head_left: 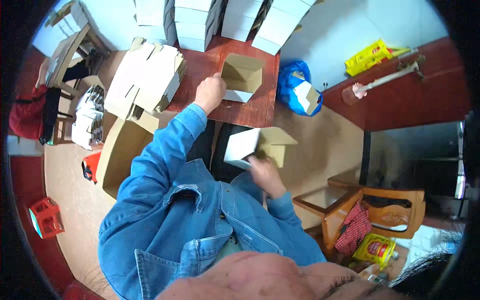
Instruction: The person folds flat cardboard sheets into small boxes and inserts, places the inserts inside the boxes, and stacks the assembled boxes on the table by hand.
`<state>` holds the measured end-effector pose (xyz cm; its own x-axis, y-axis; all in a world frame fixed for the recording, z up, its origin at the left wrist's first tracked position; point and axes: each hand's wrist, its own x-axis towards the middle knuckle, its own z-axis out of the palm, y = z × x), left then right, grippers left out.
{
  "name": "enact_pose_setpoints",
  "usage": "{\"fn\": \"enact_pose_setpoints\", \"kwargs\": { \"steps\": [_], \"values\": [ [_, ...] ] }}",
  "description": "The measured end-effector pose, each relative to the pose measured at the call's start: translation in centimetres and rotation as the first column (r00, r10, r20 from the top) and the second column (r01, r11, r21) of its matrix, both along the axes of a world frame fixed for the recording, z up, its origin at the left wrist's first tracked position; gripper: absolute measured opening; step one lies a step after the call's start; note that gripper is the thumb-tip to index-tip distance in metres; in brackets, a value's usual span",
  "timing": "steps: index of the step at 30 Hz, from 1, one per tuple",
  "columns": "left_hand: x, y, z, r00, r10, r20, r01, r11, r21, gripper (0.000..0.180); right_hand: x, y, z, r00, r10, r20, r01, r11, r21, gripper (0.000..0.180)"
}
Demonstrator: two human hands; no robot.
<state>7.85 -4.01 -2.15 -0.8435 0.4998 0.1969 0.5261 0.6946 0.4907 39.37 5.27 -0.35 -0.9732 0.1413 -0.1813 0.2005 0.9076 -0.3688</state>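
Observation:
On the red-brown table [200, 107], an open cardboard box [237, 95], white outside and brown inside, stands upright. My left hand [210, 92] is closed at its left wall; the fingertips are partly hidden. Over my lap, off the table's near edge, a second cardboard box [243, 145] of the same kind is tilted with its opening and flaps to the right. Slightly smeared, my right hand [265, 174] is closed on its lower edge. Left of the table box lies a thick pile of flattened white cardboard [142, 75].
Stacks of white boxes [192, 22] line the table's far edge. A large brown carton [117, 145] stands by my left arm. Right of the table is a blue plastic bag [295, 75] with cardboard in it. A wooden chair [325, 205] is behind right; another person's red sleeve [27, 115] shows far left.

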Motion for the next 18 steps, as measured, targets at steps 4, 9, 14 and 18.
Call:
{"fn": "enact_pose_setpoints", "kwargs": {
  "steps": [4, 9, 14, 18],
  "values": [
    [2.0, -2.9, 0.3, 0.999, 0.0, -0.035, -0.003, 0.998, -0.07, 0.024, 0.1, 1.5, 4.3, 0.986, -0.163, 0.024, 0.162, 0.938, -0.305, 0.017],
    [4.4, -4.6, 0.9, 0.998, -0.051, -0.036, 0.051, 0.999, -0.011, 0.018, -5.7, 1.1, 8.1, 0.951, -0.226, -0.21, 0.046, 0.779, -0.626, 0.025],
    [4.8, -5.7, 0.7, 0.994, -0.106, 0.022, 0.105, 0.993, 0.057, 0.016, -15.9, 3.1, 8.2, 0.992, -0.115, -0.054, 0.102, 0.973, -0.206, 0.036],
    [4.2, -6.4, 0.0, 0.991, -0.106, 0.082, 0.096, 0.989, 0.115, 0.015, -17.5, 4.4, 6.9, 0.967, 0.078, -0.241, -0.078, 0.997, 0.008, 0.031]
  ]
}}
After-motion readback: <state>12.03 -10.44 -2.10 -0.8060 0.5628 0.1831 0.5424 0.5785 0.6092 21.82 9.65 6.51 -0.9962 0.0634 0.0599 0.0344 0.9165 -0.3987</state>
